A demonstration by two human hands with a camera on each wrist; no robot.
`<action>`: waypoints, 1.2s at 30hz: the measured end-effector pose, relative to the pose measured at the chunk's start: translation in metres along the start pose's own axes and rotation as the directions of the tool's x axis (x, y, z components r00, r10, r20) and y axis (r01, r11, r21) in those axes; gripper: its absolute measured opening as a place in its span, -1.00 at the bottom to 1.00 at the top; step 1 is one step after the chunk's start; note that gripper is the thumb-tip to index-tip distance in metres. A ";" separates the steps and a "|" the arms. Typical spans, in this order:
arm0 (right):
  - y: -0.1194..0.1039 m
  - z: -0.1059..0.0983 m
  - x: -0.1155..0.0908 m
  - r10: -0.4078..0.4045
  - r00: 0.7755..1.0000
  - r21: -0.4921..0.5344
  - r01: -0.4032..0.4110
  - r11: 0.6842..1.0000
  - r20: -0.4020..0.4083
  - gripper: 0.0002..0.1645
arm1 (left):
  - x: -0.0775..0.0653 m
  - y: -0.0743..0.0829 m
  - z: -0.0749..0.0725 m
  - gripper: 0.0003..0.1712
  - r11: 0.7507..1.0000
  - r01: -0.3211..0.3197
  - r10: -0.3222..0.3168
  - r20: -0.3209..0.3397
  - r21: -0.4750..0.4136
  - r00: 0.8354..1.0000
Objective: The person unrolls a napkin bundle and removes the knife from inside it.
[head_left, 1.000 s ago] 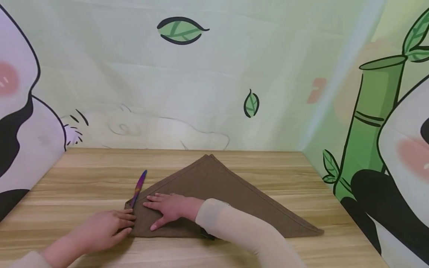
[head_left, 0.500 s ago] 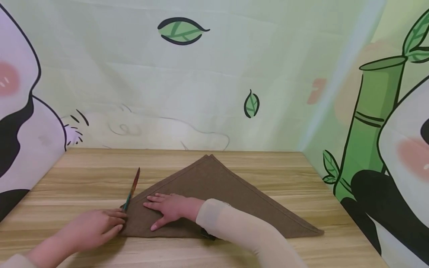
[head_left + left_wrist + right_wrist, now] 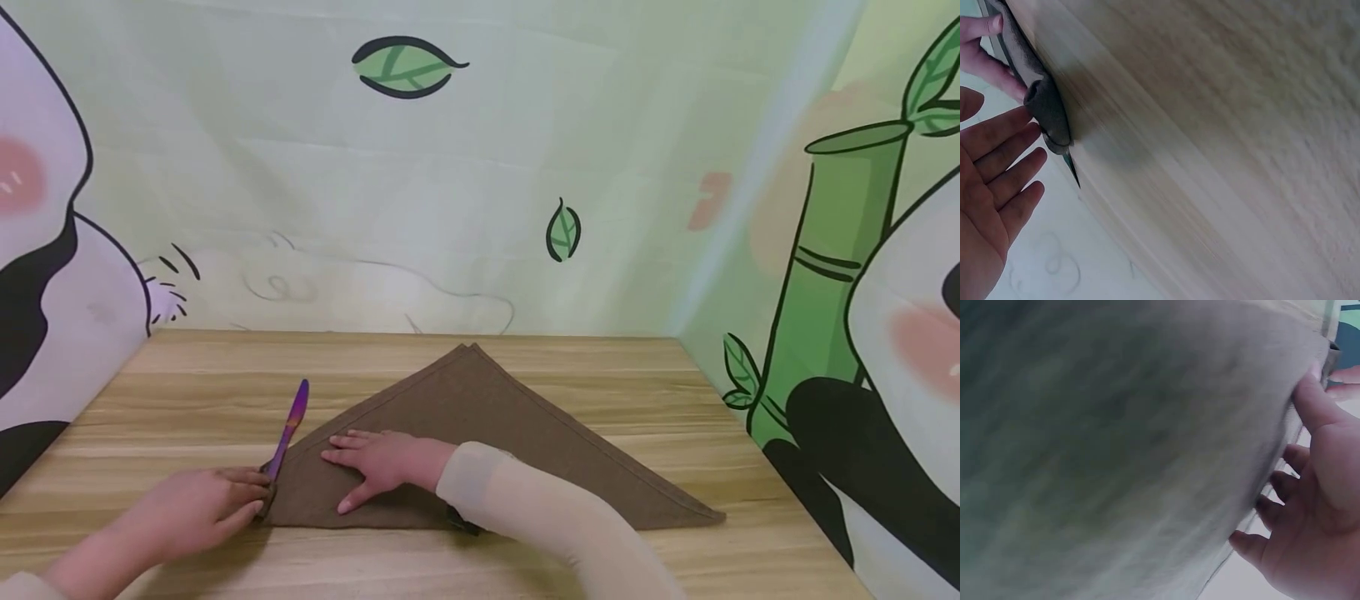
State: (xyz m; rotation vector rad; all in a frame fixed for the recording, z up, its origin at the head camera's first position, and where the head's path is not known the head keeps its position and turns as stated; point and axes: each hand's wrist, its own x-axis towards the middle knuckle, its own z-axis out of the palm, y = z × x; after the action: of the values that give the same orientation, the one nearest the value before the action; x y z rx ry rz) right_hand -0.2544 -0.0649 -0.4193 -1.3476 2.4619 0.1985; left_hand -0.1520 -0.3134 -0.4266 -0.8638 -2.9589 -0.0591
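A brown cloth napkin (image 3: 480, 408), folded to a triangle, lies on the table with its peak pointing away. Its left end is turned into a small roll (image 3: 1050, 112), and a purple iridescent table knife (image 3: 291, 425) sticks out of it, tilted away; the knife's other end is hidden in the cloth. My left hand (image 3: 198, 508) touches the roll with its fingertips; in the left wrist view the fingers are nearly straight. My right hand (image 3: 386, 467) presses flat on the napkin's left part, fingers spread. The right wrist view shows this hand (image 3: 1316, 506) on the cloth.
The wooden table (image 3: 600, 367) runs back to a printed backdrop (image 3: 480, 167) with leaves, bamboo and pandas. A dark object (image 3: 462, 522) shows beneath the right wrist at the napkin's near edge.
My left hand has moved left with the roll and knife, and more of the napkin lies flat behind it. The knife has turned over on the way. My right hand has stayed put.
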 end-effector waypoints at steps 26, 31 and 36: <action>-0.021 0.001 0.009 -0.013 1.000 -0.043 0.013 0.999 0.012 -0.03 | -0.011 -0.002 -0.001 -0.76 1.000 0.027 -0.027 -0.034 0.003 0.999; -0.021 -0.001 0.008 -0.011 1.000 -0.028 0.011 1.000 0.009 -0.03 | -0.018 -0.009 0.000 -0.76 0.998 0.065 -0.064 -0.046 0.016 0.997; -0.021 -0.002 0.007 -0.014 1.000 -0.029 0.014 0.999 0.005 -0.03 | -0.022 -0.015 0.000 -0.78 0.993 0.114 -0.113 -0.033 0.017 0.993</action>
State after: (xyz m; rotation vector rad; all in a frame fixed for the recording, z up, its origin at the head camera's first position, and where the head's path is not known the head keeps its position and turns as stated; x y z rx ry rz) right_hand -0.2403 -0.0824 -0.4189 -1.3737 2.4542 0.2351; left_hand -0.1410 -0.3377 -0.4281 -0.6850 -2.9712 -0.0496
